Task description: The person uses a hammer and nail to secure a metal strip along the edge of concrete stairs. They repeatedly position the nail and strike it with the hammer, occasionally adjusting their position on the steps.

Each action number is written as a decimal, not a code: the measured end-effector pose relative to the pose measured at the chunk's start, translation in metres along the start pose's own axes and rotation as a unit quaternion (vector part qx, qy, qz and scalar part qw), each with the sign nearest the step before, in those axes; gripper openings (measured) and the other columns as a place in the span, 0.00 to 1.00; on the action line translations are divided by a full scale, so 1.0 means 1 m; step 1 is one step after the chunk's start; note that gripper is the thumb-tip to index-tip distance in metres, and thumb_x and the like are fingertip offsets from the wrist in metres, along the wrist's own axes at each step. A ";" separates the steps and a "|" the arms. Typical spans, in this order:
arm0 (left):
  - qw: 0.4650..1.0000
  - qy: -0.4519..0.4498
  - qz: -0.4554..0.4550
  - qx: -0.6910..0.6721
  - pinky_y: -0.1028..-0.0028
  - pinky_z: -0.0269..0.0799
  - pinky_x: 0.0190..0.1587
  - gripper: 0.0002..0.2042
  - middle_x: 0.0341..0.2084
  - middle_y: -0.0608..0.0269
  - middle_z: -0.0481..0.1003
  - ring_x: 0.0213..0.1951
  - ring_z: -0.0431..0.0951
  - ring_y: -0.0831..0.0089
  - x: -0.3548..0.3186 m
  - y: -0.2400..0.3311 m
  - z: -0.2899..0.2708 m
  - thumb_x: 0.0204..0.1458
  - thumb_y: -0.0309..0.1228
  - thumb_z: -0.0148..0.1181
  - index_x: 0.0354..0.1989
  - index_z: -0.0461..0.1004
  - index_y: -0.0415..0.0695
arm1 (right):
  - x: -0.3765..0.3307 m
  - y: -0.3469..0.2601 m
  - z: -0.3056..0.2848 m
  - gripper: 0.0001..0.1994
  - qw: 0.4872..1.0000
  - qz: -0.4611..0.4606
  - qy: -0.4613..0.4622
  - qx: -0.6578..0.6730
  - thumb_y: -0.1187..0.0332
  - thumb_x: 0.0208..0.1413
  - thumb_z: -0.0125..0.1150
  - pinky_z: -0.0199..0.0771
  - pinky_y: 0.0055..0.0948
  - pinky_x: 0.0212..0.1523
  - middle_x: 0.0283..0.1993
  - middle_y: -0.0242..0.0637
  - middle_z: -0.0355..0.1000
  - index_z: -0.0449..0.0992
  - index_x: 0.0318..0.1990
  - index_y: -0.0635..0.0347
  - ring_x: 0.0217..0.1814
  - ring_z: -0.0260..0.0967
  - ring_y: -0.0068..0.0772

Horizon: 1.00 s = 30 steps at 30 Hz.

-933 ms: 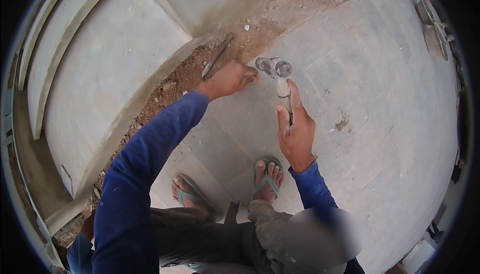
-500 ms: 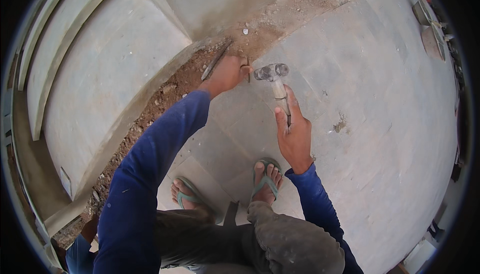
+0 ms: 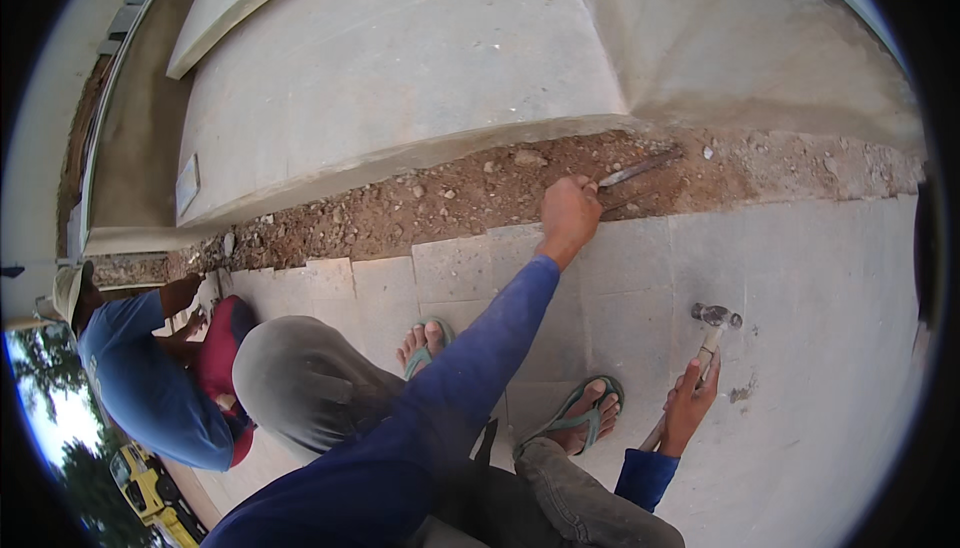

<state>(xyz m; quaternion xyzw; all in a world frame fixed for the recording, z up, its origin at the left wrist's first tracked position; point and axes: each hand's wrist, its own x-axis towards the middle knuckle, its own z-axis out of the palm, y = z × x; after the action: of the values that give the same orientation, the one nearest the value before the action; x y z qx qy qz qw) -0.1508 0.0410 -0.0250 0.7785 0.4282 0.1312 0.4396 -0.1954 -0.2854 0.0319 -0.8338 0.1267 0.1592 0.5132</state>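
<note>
My left hand (image 3: 572, 213) is closed at the edge of the tiles, over a strip of reddish soil. A thin dark rod (image 3: 632, 200) runs out from its fingers; most of its grip is hidden. Just past the knuckles, a dark pointed tool with a pale end (image 3: 640, 168) lies on the soil. Lower right, my right hand (image 3: 690, 403) is wrapped round the pale handle of a hammer (image 3: 717, 317). Its dusty metal head points up and away, held over the tiled floor (image 3: 800, 348).
Beyond the soil strip (image 3: 400, 198) rises a pale concrete step (image 3: 420, 68), with a wall (image 3: 740, 38) at its right. At left, a person in a blue shirt and hat (image 3: 150, 378) crouches near the strip. A yellow vehicle (image 3: 150, 493) stands behind them. My sandalled feet are on the tiles.
The view has swung left, bringing the crouching person into sight. My right hand and hammer are now lower and farther from my left hand, which stays by the soil strip.
</note>
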 end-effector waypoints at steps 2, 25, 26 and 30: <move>0.997 0.030 -0.067 0.024 0.54 0.75 0.46 0.08 0.34 0.41 0.78 0.41 0.79 0.44 -0.003 -0.014 -0.013 0.53 0.27 0.59 0.37 0.82 0.41 | -0.001 -0.007 0.007 0.31 0.997 -0.030 -0.020 -0.068 0.54 0.67 0.57 0.51 0.18 0.18 0.29 0.29 0.65 0.60 0.70 0.64 0.21 0.53 0.12; 0.929 0.061 -0.222 -0.289 0.53 0.74 0.49 0.10 0.42 0.46 0.79 0.48 0.79 0.45 -0.020 -0.011 -0.053 0.53 0.25 0.59 0.44 0.77 0.43 | 0.041 -0.127 0.096 0.24 0.803 -0.377 -0.061 -0.457 0.51 0.69 0.52 0.59 0.35 0.34 0.36 0.40 0.66 0.72 0.56 0.65 0.35 0.59 0.35; 0.937 0.018 -0.217 -0.274 0.53 0.74 0.48 0.09 0.41 0.46 0.79 0.48 0.79 0.46 -0.014 -0.003 -0.062 0.53 0.25 0.60 0.43 0.78 0.43 | 0.088 -0.092 0.073 0.25 0.852 -0.373 -0.017 -0.367 0.49 0.68 0.53 0.52 0.28 0.25 0.29 0.32 0.63 0.71 0.57 0.63 0.26 0.54 0.25; 0.953 0.026 -0.224 -0.200 0.54 0.77 0.45 0.05 0.34 0.49 0.81 0.41 0.82 0.48 0.000 -0.031 -0.064 0.50 0.25 0.63 0.34 0.83 0.47 | 0.015 -0.133 0.105 0.19 0.965 -0.125 -0.097 -0.211 0.48 0.69 0.51 0.43 0.19 0.13 0.18 0.18 0.52 0.73 0.48 0.56 0.14 0.45 0.10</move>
<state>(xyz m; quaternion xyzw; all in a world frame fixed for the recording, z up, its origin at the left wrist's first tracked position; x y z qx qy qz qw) -0.2044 0.0850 -0.0126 0.5550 0.5682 0.1324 0.5929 -0.1464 -0.1333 0.0901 -0.9128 -0.0657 0.1973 0.3515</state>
